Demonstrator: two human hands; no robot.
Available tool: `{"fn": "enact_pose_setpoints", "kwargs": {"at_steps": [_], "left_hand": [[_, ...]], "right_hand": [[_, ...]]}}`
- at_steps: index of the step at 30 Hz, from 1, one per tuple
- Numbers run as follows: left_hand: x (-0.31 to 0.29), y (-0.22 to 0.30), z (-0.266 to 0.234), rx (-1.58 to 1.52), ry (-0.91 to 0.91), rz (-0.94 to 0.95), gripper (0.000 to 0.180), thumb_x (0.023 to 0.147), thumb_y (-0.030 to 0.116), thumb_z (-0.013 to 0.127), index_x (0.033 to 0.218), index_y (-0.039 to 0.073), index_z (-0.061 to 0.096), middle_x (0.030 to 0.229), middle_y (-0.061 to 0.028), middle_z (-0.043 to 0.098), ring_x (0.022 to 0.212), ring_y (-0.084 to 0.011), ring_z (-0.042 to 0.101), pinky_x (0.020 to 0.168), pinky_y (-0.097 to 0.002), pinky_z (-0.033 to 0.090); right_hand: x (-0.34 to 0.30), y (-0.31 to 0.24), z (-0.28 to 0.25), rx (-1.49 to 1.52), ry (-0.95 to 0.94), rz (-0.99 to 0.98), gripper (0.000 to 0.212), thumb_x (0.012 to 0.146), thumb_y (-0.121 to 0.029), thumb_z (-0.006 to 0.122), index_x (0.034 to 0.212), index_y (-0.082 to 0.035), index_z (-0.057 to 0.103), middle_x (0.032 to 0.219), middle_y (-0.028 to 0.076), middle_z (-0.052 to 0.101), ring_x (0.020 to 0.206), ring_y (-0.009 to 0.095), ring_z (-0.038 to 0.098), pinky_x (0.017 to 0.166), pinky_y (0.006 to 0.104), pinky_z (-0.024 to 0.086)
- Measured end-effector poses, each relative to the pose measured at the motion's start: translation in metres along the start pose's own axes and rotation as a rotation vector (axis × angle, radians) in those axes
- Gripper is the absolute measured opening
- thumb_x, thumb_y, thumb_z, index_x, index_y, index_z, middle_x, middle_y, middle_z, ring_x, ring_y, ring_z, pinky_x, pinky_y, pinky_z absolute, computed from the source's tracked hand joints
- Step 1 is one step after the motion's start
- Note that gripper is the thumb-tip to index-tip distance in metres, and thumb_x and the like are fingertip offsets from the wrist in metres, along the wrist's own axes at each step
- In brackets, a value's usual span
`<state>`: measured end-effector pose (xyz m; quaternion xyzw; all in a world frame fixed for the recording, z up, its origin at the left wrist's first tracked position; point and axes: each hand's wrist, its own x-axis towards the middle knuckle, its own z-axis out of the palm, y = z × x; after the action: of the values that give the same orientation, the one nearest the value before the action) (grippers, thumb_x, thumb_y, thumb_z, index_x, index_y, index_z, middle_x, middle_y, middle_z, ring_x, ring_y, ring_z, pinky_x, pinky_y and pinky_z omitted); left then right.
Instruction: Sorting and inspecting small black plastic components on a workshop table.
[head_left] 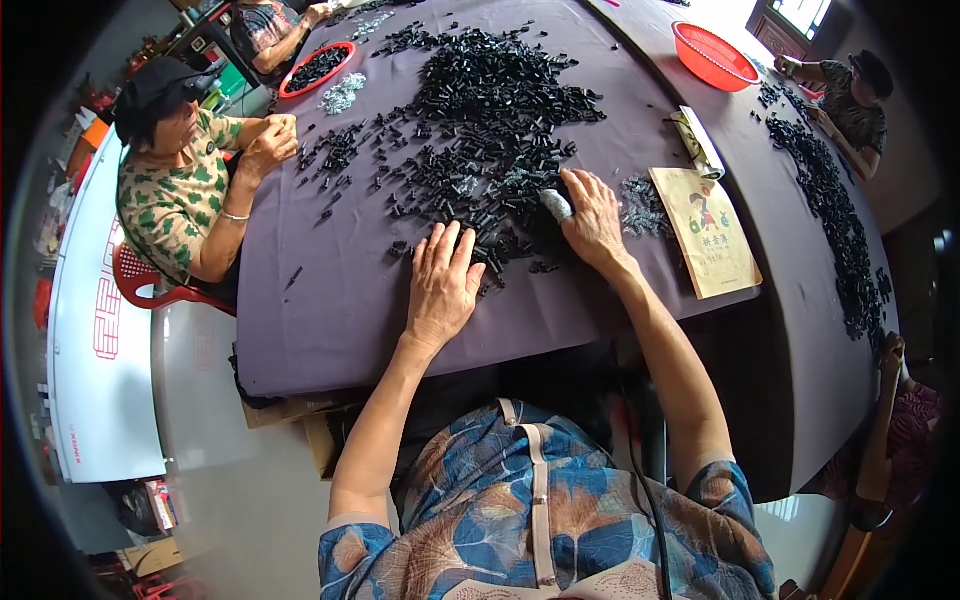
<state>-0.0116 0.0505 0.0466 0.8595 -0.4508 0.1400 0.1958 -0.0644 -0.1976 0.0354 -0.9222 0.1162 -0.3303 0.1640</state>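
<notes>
Both of my hands lie palm down at the near edge of a spread heap of small black cylindrical parts (pixel 500 150) on a dark cloth. My left hand (pixel 442 285) has its fingers stretched out and touching the parts at the heap's near left. At the near right, my right hand (pixel 595 220) rests with fingers extended and a whitish wrap on the thumb. Beside it is a small pile of silvery metal pieces (pixel 645 205). What lies under either palm is hidden.
A yellow booklet (pixel 710 240) and a clipboard (pixel 700 145) lie to the right. Red baskets stand at the far right (pixel 715 57) and far left (pixel 345 55). Co-workers sit at left (pixel 180 190), far left and right. More black parts (pixel 825 200) cover the right-hand table.
</notes>
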Motion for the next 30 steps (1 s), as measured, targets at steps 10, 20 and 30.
{"fn": "enact_pose_setpoints", "kwargs": {"at_steps": [10, 20, 30], "left_hand": [[-0.002, -0.002, 0.000, -0.005, 0.035, 0.019, 0.046, 0.092, 0.023, 0.055, 0.132, 0.000, 0.046, 0.137, -0.0188, 0.043, 0.131, -0.0359, 0.037, 0.108, -0.0465, 0.028], [0.001, 0.000, 0.000, -0.026, 0.046, 0.011, 0.045, 0.090, 0.022, 0.057, 0.128, -0.001, 0.049, 0.134, -0.0209, 0.045, 0.129, -0.0361, 0.038, 0.109, -0.0471, 0.027], [-0.002, 0.000, -0.001, -0.023, 0.038, 0.006, 0.045, 0.091, 0.021, 0.055, 0.131, 0.001, 0.047, 0.136, -0.0195, 0.044, 0.131, -0.0363, 0.037, 0.109, -0.0472, 0.028]], "right_hand": [[0.001, -0.052, 0.021, 0.122, -0.023, -0.006, 0.061, 0.089, -0.045, 0.057, 0.129, 0.001, 0.048, 0.133, 0.023, 0.045, 0.123, 0.039, 0.043, 0.102, 0.0467, 0.035], [0.026, -0.075, 0.041, 0.276, -0.202, -0.338, 0.042, 0.083, -0.018, 0.059, 0.121, 0.000, 0.055, 0.132, 0.017, 0.047, 0.129, 0.034, 0.039, 0.105, 0.0438, 0.032], [0.034, -0.013, 0.024, -0.004, -0.156, -0.314, 0.043, 0.078, -0.011, 0.058, 0.121, -0.008, 0.059, 0.128, 0.008, 0.054, 0.129, 0.028, 0.041, 0.106, 0.0446, 0.031]]}}
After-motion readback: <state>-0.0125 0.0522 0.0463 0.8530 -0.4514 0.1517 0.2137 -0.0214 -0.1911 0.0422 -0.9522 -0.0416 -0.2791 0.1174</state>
